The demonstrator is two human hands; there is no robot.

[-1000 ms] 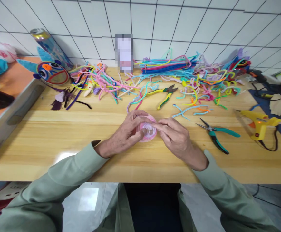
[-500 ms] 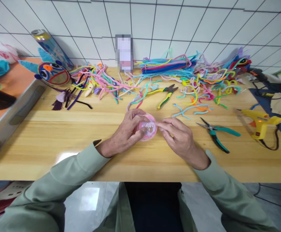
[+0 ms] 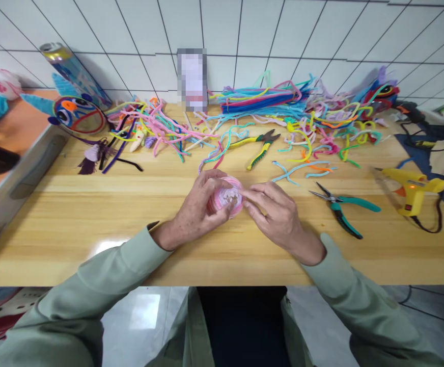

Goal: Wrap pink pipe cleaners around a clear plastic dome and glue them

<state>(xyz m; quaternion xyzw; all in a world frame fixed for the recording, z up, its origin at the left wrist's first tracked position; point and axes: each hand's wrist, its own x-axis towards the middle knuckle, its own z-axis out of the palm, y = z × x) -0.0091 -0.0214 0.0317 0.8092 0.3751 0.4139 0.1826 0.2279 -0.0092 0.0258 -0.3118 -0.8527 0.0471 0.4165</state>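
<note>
In the head view, my left hand point(image 3: 201, 204) is closed on a round pink and lilac coil of pipe cleaners point(image 3: 237, 184), its fingers over the far side and its thumb on the near side. The coil's lilac middle has a ragged opening, and part of its left side is hidden by the hand. My right hand point(image 3: 273, 214) is at the coil's right rim, with forefinger and thumb closed in on the edge. Whether a loose pipe-cleaner end lies between those fingertips is too small to see.
Beyond my hands lie yellow-green pliers point(image 3: 264, 148) and heaps of coloured pipe cleaners point(image 3: 264, 104). Long-nose pliers point(image 3: 338, 204) and a yellow glue gun point(image 3: 413, 188) with a cord are on the right. A phone point(image 3: 193, 81) leans on the wall; a bird-like mask point(image 3: 79, 114) is left.
The coil has tilted and shifted slightly left in my left hand. My right hand has moved a little left with it, its fingertips now slightly farther apart at the rim. The view has shifted slightly.
</note>
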